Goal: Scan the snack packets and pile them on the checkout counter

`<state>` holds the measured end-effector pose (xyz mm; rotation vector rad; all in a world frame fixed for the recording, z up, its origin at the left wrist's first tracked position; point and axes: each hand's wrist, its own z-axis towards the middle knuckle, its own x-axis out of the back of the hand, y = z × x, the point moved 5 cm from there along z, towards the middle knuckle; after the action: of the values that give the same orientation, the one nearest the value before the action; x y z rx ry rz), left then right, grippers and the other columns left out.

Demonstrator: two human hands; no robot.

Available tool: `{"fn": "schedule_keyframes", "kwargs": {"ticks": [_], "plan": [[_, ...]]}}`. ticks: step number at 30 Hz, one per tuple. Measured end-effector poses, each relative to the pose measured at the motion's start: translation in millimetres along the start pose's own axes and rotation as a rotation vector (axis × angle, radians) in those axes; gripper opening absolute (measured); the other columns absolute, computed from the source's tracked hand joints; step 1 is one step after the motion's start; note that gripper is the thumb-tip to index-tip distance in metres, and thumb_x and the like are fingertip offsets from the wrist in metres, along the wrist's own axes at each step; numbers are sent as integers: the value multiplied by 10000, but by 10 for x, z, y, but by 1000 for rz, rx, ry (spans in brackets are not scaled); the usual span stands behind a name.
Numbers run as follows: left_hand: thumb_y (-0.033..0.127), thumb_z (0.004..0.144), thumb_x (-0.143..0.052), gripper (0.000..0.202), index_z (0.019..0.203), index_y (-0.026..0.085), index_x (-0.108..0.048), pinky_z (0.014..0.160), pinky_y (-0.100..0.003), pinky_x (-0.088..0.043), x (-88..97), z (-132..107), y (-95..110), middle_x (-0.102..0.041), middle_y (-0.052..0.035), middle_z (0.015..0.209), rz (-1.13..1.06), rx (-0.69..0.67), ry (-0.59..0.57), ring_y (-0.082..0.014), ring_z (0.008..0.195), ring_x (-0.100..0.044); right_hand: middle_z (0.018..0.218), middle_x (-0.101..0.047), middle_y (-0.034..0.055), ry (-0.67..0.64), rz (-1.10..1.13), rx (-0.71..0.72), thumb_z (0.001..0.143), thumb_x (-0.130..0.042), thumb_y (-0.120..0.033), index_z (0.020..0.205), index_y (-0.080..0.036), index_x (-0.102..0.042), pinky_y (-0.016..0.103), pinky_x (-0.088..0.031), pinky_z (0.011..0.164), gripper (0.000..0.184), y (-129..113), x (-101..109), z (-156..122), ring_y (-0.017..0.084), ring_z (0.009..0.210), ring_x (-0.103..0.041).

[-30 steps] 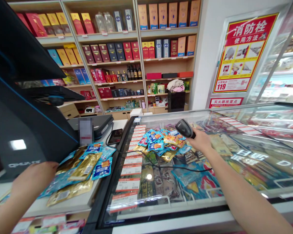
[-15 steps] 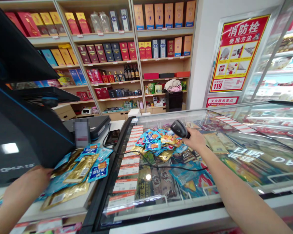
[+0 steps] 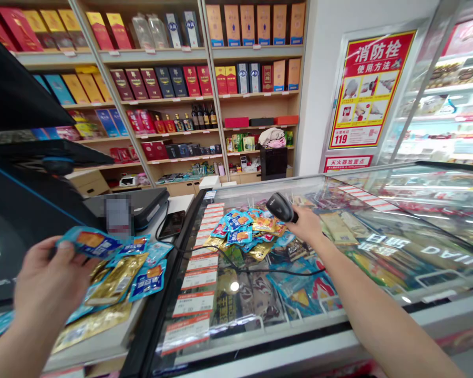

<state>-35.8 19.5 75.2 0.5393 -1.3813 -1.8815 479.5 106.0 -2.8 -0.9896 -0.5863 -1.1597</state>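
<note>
A blue snack packet is pinched in my left hand, thumb on top, raised above a pile of gold packets and blue ones on the white counter. My right hand grips the handle of a black barcode scanner, its head facing left and up. Just left of the scanner, a heap of small blue, red and gold packets lies on the freezer's glass top. From the left side a black cable runs across the glass toward my right forearm.
A dark checkout machine stands at the left, with a black flat device behind the packets. A phone lies beside the freezer's black edge. Shelves of boxed bottles line the back wall; a red-framed poster hangs right.
My left hand has come up from the counter pile with a blue packet in its fingers. My right hand still holds the scanner over the glass. The whole view has shifted slightly.
</note>
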Motion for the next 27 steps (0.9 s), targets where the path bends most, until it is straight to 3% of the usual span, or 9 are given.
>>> {"fn": "schedule_keyframes", "kwargs": {"ticks": [2,5,8,11,13,17,21,24,27], "plan": [[66,861,-413,159,859,224,-429,608,-225,-478,-311,-186,2,-471,64,706,-361,247,22,-77,616,-499,960,-736,75,-2,2,5,766,-639,-357,1073,-241,-690,272,-452,699,332,-10,-3,3,264,937,-666],[32,859,-341,208,719,182,-373,437,-138,-332,-857,-509,-124,-328,56,572,-658,731,-118,-53,445,-325,946,-736,73,-5,3,11,761,-648,-355,1073,-244,-692,269,-453,697,333,-33,4,-2,261,927,-667],[243,913,-322,249,693,185,-421,380,-177,-308,-1283,-781,-213,-361,29,561,-733,923,-271,-80,431,-354,936,-738,70,-1,18,19,760,-651,-349,1108,-247,-688,268,-454,696,365,-64,25,-15,258,911,-670],[415,893,-393,291,795,182,-536,442,-252,-449,-1567,-953,-266,-545,-38,666,-788,928,-334,-142,530,-529,931,-742,64,7,44,33,755,-654,-349,1151,-254,-675,264,-453,690,407,-100,50,-27,252,893,-673],[305,878,-437,217,963,172,-586,566,-301,-545,-1697,-1048,-305,-645,-76,800,-815,961,-375,-174,663,-630,931,-745,58,13,58,49,747,-658,-344,1142,-257,-677,259,-452,688,405,-130,67,-34,248,890,-673],[232,897,-380,419,1276,116,-516,751,-470,-599,-1845,-1211,-379,-683,-196,1077,-830,1028,-578,-294,976,-684,934,-748,55,4,89,64,737,-648,-322,1103,-256,-688,263,-455,693,374,-179,84,-45,251,883,-678],[286,909,-488,364,1260,214,-554,782,-467,-605,-1878,-1279,-418,-659,-162,1237,-746,840,-751,-311,1076,-669,944,-747,54,-1,191,72,727,-651,-305,1090,-242,-688,280,-471,728,370,-186,70,-42,259,893,-684],[172,821,-629,338,1157,205,-617,850,-395,-592,-1879,-1275,-479,-674,-123,1236,-614,612,-711,-260,1050,-685,958,-745,51,-37,387,175,714,-666,-267,1044,-204,-696,288,-485,776,337,-248,45,-43,244,904,-680],[152,746,-710,353,1094,189,-662,989,-416,-526,-1921,-1302,-562,-683,-114,1224,-553,461,-690,-248,1106,-662,933,-746,46,-160,584,319,717,-681,-245,995,-166,-705,290,-496,783,291,-397,5,-83,221,867,-675]]}}
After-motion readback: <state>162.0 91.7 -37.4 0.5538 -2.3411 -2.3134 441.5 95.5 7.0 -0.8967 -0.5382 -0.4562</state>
